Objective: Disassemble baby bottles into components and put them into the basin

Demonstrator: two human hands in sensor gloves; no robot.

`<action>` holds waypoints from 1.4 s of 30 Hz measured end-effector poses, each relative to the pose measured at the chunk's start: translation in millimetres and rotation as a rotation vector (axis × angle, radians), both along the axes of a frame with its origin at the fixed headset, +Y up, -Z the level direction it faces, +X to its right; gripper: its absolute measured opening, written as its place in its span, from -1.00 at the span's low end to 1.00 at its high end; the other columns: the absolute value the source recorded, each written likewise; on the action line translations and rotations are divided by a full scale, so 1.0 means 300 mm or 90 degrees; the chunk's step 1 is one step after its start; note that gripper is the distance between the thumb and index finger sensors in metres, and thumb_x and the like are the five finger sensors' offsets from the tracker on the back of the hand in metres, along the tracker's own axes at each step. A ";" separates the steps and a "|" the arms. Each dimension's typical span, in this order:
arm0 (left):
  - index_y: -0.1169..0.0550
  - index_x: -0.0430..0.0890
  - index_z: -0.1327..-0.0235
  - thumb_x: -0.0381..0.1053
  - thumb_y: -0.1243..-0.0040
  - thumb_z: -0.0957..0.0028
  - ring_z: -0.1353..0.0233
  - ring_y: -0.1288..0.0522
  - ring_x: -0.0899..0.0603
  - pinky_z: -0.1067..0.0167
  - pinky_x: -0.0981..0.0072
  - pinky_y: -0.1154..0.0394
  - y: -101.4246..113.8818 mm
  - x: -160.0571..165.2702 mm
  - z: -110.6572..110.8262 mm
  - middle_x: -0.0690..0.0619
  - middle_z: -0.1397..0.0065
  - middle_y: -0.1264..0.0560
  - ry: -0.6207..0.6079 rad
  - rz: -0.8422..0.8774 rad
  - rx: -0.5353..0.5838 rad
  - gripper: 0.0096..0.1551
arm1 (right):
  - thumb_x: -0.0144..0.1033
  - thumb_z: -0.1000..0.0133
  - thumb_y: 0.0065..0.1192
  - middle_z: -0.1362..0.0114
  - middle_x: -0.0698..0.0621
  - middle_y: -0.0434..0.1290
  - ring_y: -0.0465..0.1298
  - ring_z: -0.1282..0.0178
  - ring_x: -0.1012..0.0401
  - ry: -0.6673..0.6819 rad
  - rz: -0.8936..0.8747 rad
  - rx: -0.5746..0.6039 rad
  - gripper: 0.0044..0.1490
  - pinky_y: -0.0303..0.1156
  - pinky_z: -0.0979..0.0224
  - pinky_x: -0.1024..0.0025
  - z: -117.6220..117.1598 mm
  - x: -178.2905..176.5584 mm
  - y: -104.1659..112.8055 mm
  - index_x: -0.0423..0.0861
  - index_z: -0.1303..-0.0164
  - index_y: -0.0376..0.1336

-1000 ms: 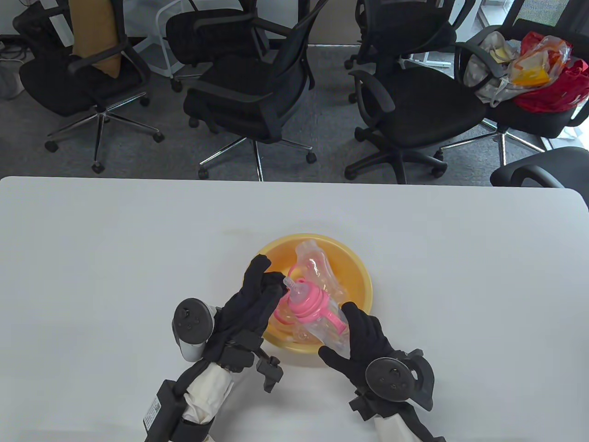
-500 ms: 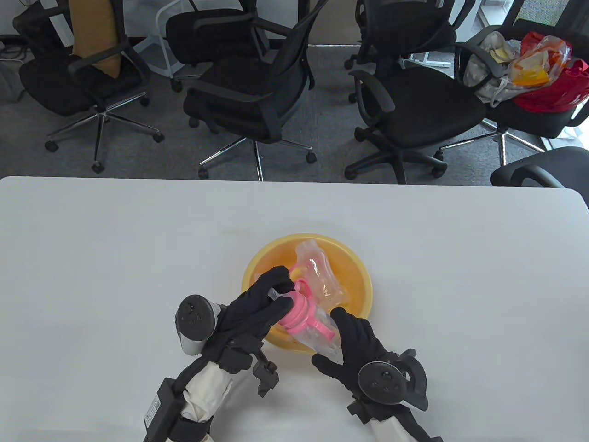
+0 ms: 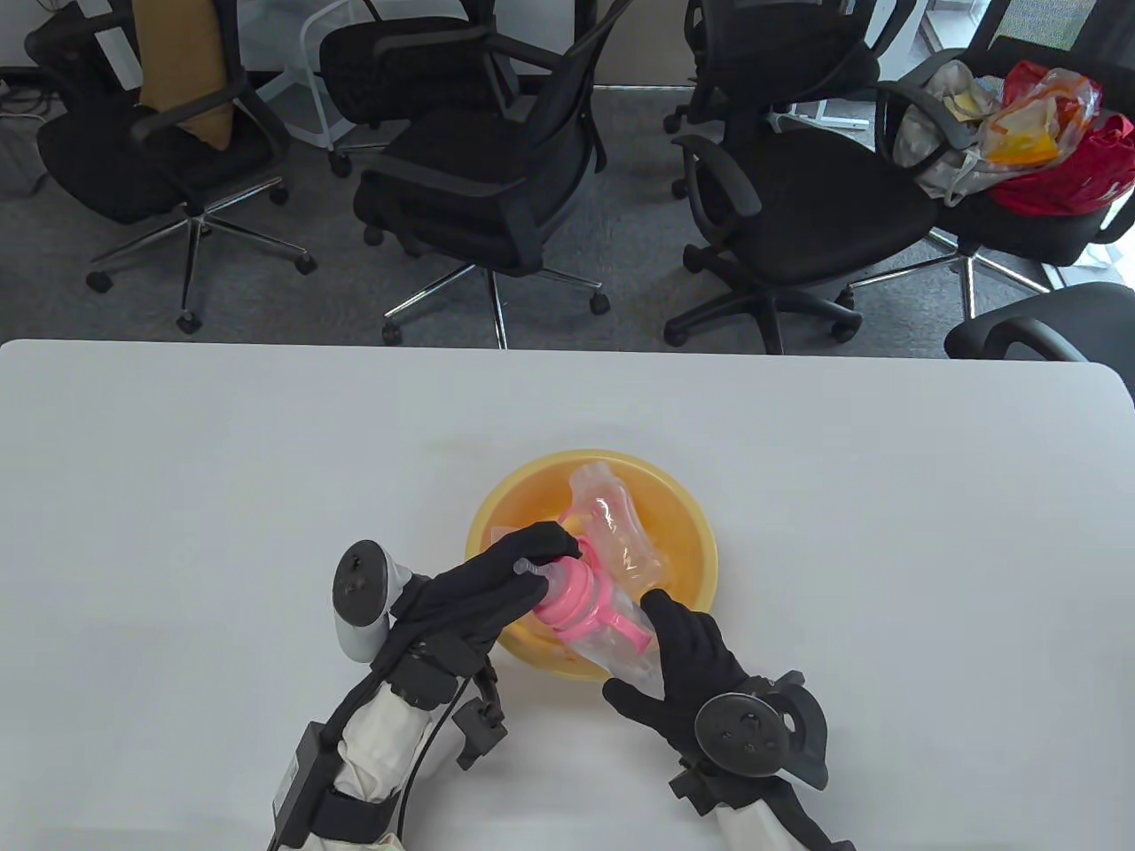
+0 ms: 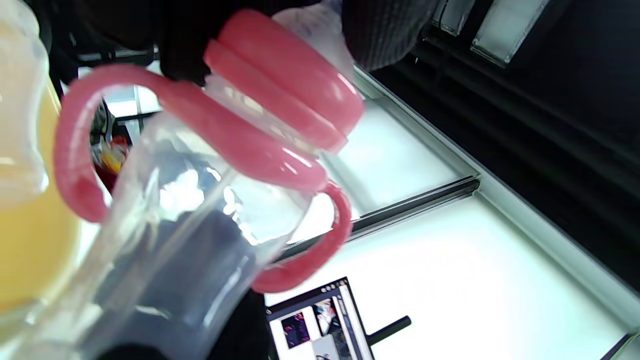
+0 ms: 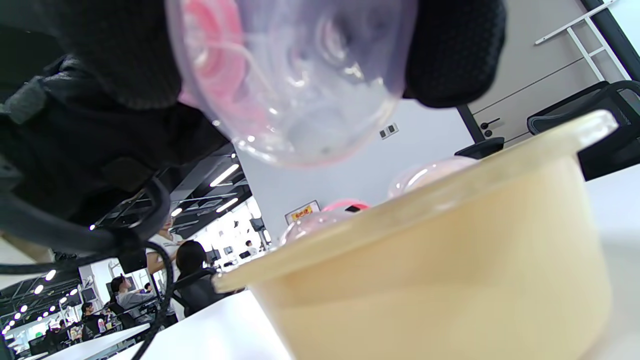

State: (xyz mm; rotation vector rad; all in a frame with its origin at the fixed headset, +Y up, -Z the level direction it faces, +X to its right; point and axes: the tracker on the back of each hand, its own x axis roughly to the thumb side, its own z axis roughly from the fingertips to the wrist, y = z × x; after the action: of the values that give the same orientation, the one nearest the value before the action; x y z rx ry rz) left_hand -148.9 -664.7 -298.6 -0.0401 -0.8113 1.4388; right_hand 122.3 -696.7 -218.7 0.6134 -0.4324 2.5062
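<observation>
A clear baby bottle (image 3: 621, 645) with a pink handled collar (image 3: 581, 605) is held tilted over the near rim of the yellow basin (image 3: 692, 532). My right hand (image 3: 678, 651) grips the bottle's clear body (image 5: 295, 75) from below. My left hand (image 3: 523, 567) curls over the nipple end and the pink collar (image 4: 285, 95). In the left wrist view the pink handles (image 4: 75, 150) loop around the clear body. Another clear bottle (image 3: 612, 523) with pink parts lies in the basin.
The basin stands on a white table (image 3: 222, 479) near its front middle. Several black office chairs (image 3: 497, 177) stand beyond the far edge; one at the right holds bags (image 3: 1046, 133).
My left hand has closed over the nipple and pink collar, having been open beside it. The bottle has come slightly toward me and the right hand has shifted left with it.
</observation>
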 end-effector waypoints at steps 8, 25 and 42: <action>-0.54 -0.25 -0.47 0.03 -0.15 -0.33 -0.22 -0.60 -0.39 -0.16 -0.20 -0.52 0.012 -0.001 0.026 -0.35 -0.42 -0.56 0.127 -0.001 0.017 -0.44 | 0.18 -0.11 0.27 -0.58 -0.29 0.19 0.29 -0.36 -0.26 0.002 -0.012 -0.005 0.19 0.44 -0.33 -0.04 -0.003 0.007 0.000 -0.30 -0.66 -0.13; -0.56 -0.30 -0.42 0.04 -0.12 -0.34 -0.07 -0.65 -0.32 -0.02 -0.10 -0.57 0.125 -0.008 0.029 -0.35 -0.34 -0.60 0.282 0.006 0.013 -0.44 | 0.15 -0.10 0.31 -0.59 -0.29 0.21 0.30 -0.37 -0.27 -0.002 -0.003 -0.079 0.18 0.45 -0.33 -0.06 -0.039 0.093 -0.019 -0.29 -0.67 -0.10; -0.51 -0.23 -0.49 0.05 -0.11 -0.35 -0.19 -0.62 -0.34 -0.15 -0.13 -0.54 0.245 -0.030 0.008 -0.30 -0.44 -0.56 0.280 0.024 -0.061 -0.43 | 0.15 -0.11 0.30 -0.57 -0.33 0.21 0.31 -0.35 -0.29 -0.100 0.000 -0.100 0.18 0.45 -0.31 -0.08 -0.053 0.178 -0.023 -0.33 -0.66 -0.10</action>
State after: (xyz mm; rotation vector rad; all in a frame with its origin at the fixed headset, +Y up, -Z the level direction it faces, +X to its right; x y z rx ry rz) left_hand -157.8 -591.3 -296.1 0.2138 -0.3841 1.4500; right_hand 175.5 -703.5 -234.6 0.3582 -0.2886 2.5679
